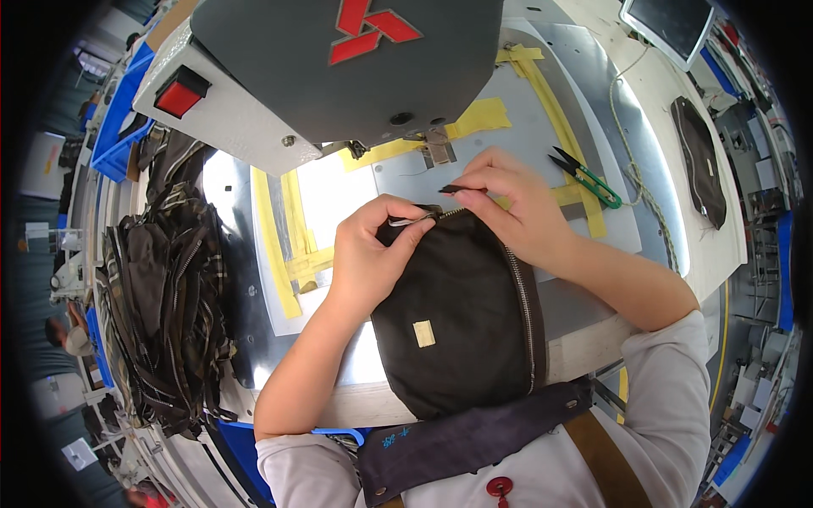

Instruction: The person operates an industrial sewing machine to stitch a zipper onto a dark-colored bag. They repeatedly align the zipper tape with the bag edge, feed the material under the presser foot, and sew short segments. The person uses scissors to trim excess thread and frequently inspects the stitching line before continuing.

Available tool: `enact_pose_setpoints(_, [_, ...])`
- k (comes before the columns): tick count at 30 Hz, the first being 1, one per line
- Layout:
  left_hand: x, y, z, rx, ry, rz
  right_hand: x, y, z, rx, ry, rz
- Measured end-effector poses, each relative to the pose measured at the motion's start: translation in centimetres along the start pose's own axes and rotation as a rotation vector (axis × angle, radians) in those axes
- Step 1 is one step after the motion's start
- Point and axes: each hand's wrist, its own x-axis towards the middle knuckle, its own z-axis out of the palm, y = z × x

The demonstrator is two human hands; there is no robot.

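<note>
The pouch [470, 326], dark and soft, was at the centre of the frame, its lower end overhanging the near edge of the worktop [584, 345]. Its zip [526, 317] curved along the top and down the right side; a small cream label [423, 334] sat on its front. The left hand [366, 261] had its fingers pinched on the pouch's top edge, with something thin and pale showing between them. The right hand [535, 222] had thumb and fingers closed on a small dark piece [451, 190] just above the zip; whether the piece was joined to the pouch, I could not tell.

Beyond the hands, yellow tape [566, 102] framed the plate, and the machine [339, 68], dark grey with a red switch [180, 91], filled the top of the frame. Right of the right hand lay green-handled snips [586, 179], near a pale cord [628, 148]. A second pouch [701, 161] lay at upper right, below a screen [671, 24]. A heap of dark and checked pouches [161, 313] stood at left, below a blue bin [118, 152].
</note>
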Motion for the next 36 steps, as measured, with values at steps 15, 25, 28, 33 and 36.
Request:
enact_pose_setpoints(15, [-0.1,0.1,0.0,0.045,-0.042,0.018,0.7,-0.1,-0.6,-0.05,-0.297,-0.042])
enact_pose_setpoints(25, [-0.1,1.0,0.0,0.105,-0.063,-0.002,1.9,-0.4,-0.7,0.179,-0.481,0.554])
enact_pose_setpoints(28, [-0.1,1.1,0.0,0.13,-0.049,-0.042,1.3,0.1,-0.5,0.278,-0.421,0.51])
enact_pose_setpoints(33, [0.1,0.8,-0.3,0.089,-0.059,-0.141,-0.3,-0.1,-0.4,0.223,-0.317,0.301])
enact_pose_setpoints(36, [0.0,0.7,-0.2,0.093,-0.054,-0.117,-0.1,-0.3,-0.2,0.326,-0.281,0.448])
